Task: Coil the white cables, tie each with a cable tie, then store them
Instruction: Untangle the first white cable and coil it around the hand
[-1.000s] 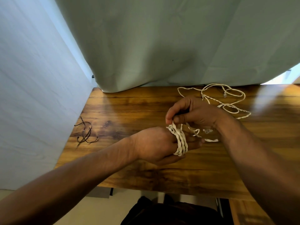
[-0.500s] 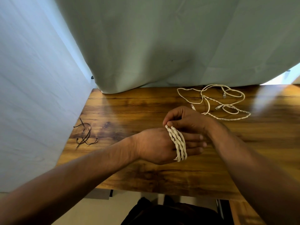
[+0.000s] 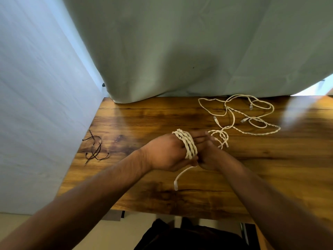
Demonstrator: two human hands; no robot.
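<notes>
No legible text, label, brand, number or sign anywhere in view.

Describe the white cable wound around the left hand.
The cable is white, twisted like rope, and wound in several turns across the straight fingers of the left hand, above the wooden table. One free end with a small plug hangs down below. The right hand meets it underneath; its grip is hidden.
</notes>
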